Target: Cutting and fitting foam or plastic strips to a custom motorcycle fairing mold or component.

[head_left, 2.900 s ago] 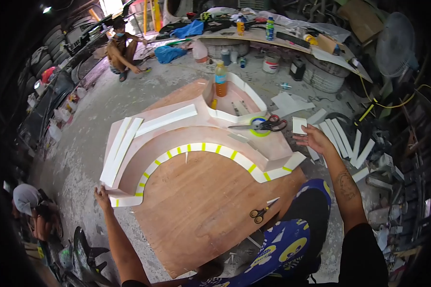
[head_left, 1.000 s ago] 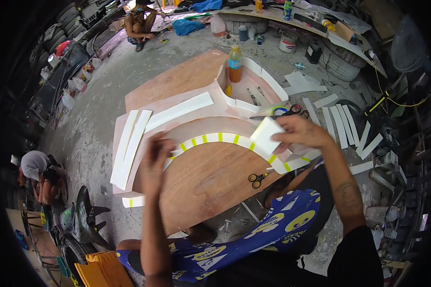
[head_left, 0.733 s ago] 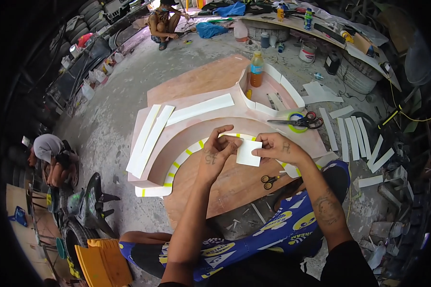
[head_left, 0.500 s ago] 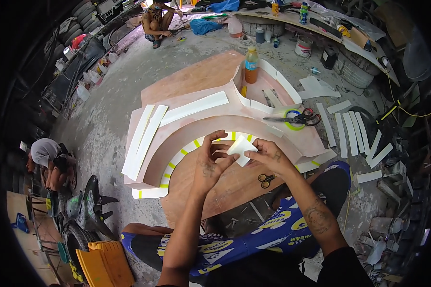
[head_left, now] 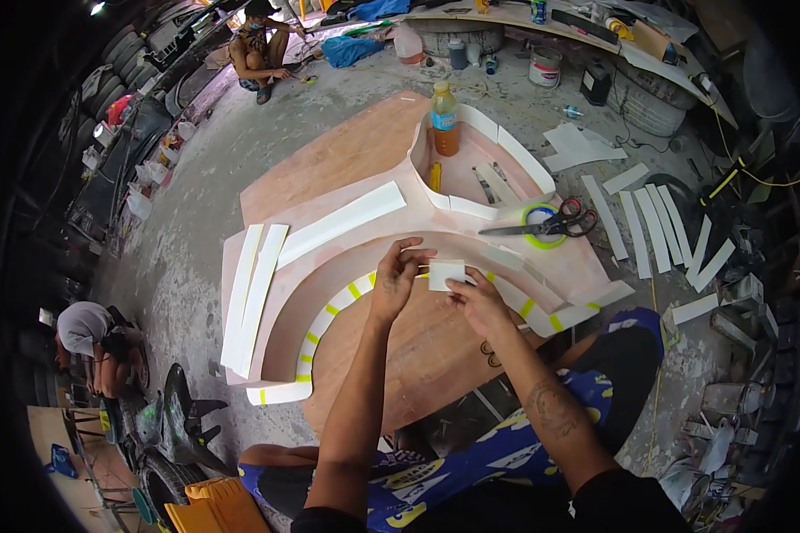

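A small white square piece (head_left: 446,275), like card or thin board, is pinched by its right edge between the thumb and fingers of my right hand (head_left: 481,304). My left hand (head_left: 396,282) is raised beside the piece's left edge, fingers loosely curled and apart; whether a fingertip touches it is unclear. Both hands are above a pale pinkish form with a curved wall (head_left: 286,311). White flange pieces, fixed with short yellow tape strips (head_left: 331,309), line the arch's inner edge. Long white strips (head_left: 342,226) lie on its top. Large scissors (head_left: 560,220) rest over a green-rimmed tape roll (head_left: 542,238).
A bottle of amber liquid (head_left: 444,120) stands in the form's far recess, near a yellow cutter (head_left: 435,178). Loose white strips (head_left: 650,226) lie on the floor at right. Small scissors (head_left: 489,354) sit below my right hand. Two people crouch, far left and left.
The white square has turned from a tilted diamond to nearly level. My left thumb and fingers have come off its face, while my right hand keeps its pinch. The view has shifted slightly.
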`<state>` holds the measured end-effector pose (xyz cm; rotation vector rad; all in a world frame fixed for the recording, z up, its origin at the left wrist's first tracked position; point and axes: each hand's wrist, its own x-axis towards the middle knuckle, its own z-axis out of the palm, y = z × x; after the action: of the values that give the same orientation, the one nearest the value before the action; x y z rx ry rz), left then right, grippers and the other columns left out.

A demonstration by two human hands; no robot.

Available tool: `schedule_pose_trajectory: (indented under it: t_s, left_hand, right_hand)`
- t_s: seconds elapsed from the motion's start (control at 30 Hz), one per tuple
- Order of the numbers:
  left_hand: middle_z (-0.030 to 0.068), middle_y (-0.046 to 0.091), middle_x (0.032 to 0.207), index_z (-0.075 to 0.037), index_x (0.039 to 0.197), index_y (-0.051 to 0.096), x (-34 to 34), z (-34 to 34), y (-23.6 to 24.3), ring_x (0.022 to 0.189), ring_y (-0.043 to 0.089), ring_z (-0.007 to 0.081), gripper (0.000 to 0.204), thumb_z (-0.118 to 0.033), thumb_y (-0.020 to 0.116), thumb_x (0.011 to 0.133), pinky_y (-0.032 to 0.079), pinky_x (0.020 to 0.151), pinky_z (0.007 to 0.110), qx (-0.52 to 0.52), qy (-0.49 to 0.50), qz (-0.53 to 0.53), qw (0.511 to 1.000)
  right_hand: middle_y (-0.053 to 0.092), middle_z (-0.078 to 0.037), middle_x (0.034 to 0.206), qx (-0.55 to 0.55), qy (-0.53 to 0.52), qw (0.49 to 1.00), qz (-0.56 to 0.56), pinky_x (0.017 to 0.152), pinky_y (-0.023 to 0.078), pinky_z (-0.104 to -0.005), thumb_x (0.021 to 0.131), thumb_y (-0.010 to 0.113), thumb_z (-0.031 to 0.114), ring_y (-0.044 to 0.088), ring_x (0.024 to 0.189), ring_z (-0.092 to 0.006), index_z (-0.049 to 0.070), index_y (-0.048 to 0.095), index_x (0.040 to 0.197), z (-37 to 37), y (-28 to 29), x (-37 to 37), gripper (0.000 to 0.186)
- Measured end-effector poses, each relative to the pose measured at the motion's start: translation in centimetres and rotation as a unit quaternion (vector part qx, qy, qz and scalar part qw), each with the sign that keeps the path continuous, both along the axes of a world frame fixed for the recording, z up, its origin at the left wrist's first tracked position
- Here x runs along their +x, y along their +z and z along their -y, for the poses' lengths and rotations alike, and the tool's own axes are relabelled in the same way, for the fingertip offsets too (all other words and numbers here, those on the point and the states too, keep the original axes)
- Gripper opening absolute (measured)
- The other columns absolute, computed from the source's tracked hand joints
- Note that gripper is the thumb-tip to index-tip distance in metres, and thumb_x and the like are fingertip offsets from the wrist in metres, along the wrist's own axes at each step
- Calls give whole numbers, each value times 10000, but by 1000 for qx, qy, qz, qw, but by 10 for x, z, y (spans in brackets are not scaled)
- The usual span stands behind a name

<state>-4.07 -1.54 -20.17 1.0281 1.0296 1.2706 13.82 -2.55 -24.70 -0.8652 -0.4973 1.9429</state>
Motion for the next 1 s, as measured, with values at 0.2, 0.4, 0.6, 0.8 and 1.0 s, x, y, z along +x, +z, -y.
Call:
schedule_pose_trajectory:
  t_s: [0.2, 0.4, 0.6, 0.8, 1.0]
  left_hand:
    - [127, 637, 1131, -34, 1185, 571, 2, -33, 1, 1012, 612, 279, 429, 89, 663, 784, 516, 819, 372, 292, 14, -447, 845]
    - [128, 639, 1067, -35, 1139, 583, 6, -55, -2, 978, 596, 335, 476, 42, 758, 703, 503, 816, 404, 364, -37, -496, 787]
    - [122, 664, 1036, -26, 1101, 601, 14, -67, -18, 970, 612, 342, 504, 97, 727, 629, 513, 816, 392, 400, -84, -434, 803]
    - [99, 694, 1021, -22, 1062, 628, 16, -74, -27, 933, 629, 298, 449, 112, 724, 645, 537, 780, 360, 413, -60, -413, 810]
    - [93, 705, 998, -22, 1043, 630, 14, -79, -36, 883, 632, 297, 426, 93, 739, 648, 538, 769, 355, 417, -40, -392, 819]
  right_hand:
    - [637, -28, 943, 21, -60, 998, 12, 707, 487, -259, 830, 733, 37, 583, 791, -115, 70, 540, 1160, -15, -3, 12, 383]
    - [634, -36, 991, 33, -119, 991, 43, 694, 497, -258, 820, 738, 55, 584, 821, -106, 57, 555, 1135, -16, 12, 4, 364]
    - [628, -37, 1025, 27, -133, 989, 59, 670, 501, -246, 825, 732, 46, 584, 820, -101, 55, 568, 1151, -15, 18, 4, 365]
    - [635, -41, 1020, 29, -158, 986, 49, 672, 510, -244, 820, 733, 23, 596, 824, -106, 47, 572, 1164, -12, 20, 1, 380]
    - [636, -43, 1079, 49, -145, 986, 59, 730, 527, -304, 853, 715, 28, 614, 960, -126, 68, 564, 1202, -12, 8, 3, 382]
